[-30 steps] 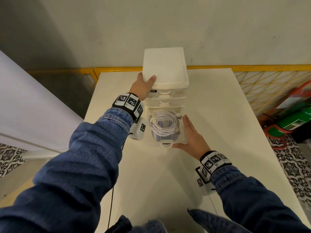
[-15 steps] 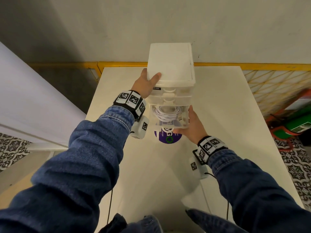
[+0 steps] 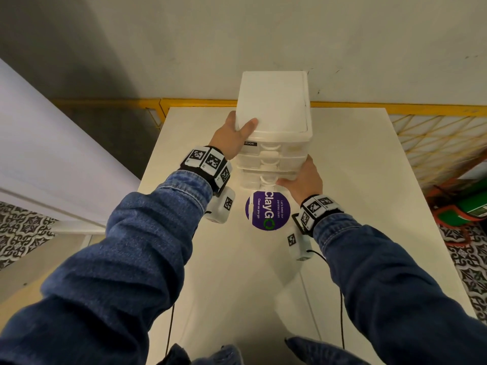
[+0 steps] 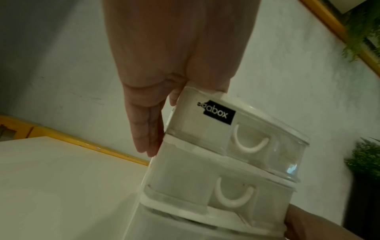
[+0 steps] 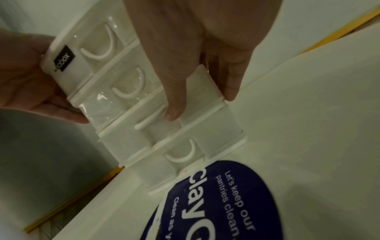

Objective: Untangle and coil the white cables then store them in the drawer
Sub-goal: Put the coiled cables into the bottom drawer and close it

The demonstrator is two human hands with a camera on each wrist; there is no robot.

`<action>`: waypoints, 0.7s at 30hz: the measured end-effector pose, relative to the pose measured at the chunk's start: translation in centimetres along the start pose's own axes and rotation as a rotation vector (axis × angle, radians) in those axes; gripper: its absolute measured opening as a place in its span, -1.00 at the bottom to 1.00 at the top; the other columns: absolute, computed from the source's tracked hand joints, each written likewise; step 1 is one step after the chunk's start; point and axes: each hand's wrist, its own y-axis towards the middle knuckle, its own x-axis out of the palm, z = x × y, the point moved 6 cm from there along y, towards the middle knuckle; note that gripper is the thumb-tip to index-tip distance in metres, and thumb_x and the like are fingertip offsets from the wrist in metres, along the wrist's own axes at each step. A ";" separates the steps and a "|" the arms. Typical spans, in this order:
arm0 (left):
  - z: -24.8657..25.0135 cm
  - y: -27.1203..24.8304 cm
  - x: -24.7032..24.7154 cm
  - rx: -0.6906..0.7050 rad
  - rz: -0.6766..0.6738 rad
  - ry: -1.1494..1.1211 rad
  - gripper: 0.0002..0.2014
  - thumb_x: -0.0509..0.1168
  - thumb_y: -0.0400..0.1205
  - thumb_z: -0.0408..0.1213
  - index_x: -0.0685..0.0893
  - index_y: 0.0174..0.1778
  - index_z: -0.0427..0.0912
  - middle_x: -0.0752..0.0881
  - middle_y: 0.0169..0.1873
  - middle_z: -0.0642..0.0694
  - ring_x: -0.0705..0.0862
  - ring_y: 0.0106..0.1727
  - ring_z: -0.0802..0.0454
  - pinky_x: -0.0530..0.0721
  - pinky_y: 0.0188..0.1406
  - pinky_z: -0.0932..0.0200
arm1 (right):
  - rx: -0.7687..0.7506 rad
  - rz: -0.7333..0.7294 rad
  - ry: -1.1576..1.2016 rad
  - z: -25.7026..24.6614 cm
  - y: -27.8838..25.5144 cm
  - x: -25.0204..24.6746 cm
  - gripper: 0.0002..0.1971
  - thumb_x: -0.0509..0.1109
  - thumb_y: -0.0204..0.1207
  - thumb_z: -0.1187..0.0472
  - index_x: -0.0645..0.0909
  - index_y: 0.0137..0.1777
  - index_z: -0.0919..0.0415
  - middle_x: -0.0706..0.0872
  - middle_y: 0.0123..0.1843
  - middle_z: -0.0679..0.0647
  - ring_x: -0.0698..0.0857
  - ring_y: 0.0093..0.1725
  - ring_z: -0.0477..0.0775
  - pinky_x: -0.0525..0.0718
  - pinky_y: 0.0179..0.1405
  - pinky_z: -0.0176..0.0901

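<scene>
A white plastic drawer unit with several clear-fronted drawers stands at the far middle of the white table. My left hand holds its top left corner, thumb on the lid and straight fingers flat against the left side. My right hand is at the lower right. Its thumb presses the front of the third drawer, which sits pushed in flush, and its fingers lie along the unit's right side. The white cables are hidden from every view.
A round purple ClayGo sticker lies on the table just in front of the unit. A yellow railing runs behind the table's far edge. A green and red object stands on the floor to the right.
The open drawer with the coiled white cable has slid back into the unit under my right hand. The purple sticker beneath it is uncovered. My left hand stayed on the unit's top corner.
</scene>
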 end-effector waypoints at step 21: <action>-0.3 -0.2 0.1 -0.019 0.014 0.011 -0.15 0.10 0.50 0.37 0.18 0.61 -0.08 0.54 0.45 -0.14 0.54 0.40 -0.18 0.46 0.42 -0.10 | 0.084 0.134 0.114 0.9 0.4 1.5 0.01 0.70 0.03 0.10 0.21 0.46 0.17 0.43 0.33 0.18 0.53 0.24 0.20 0.59 0.29 0.14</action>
